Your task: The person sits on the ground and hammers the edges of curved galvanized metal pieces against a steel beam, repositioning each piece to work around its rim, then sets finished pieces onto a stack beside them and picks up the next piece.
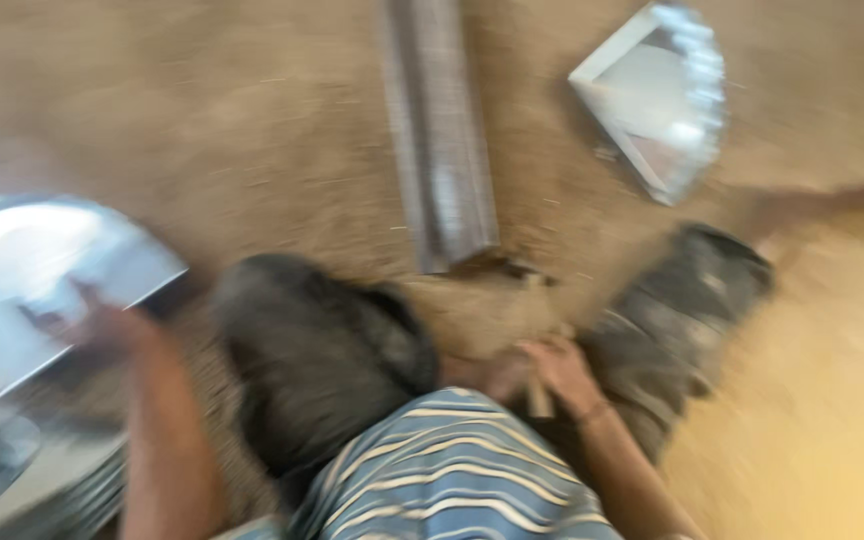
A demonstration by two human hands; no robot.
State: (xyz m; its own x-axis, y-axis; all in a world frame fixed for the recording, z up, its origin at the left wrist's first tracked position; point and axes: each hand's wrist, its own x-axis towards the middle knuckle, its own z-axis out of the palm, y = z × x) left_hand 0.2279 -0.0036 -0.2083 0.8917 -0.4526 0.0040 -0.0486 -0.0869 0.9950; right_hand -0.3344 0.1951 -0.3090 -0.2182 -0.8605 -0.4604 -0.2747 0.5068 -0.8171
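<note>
Metal sheet (pixel 42 280) in L hand (pixel 102 325); blurred.

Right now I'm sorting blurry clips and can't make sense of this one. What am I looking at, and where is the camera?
The one picture comes from a camera on a person's head, looking down at their own lap as they sit on a sandy floor. The left hand reaches to a curved shiny metal sheet above a stack of similar sheets. The right hand grips what looks like a small wooden stick between the knees. Ahead lie a long metal strip and a folded metal piece. Motion blur hides finer details.
</note>
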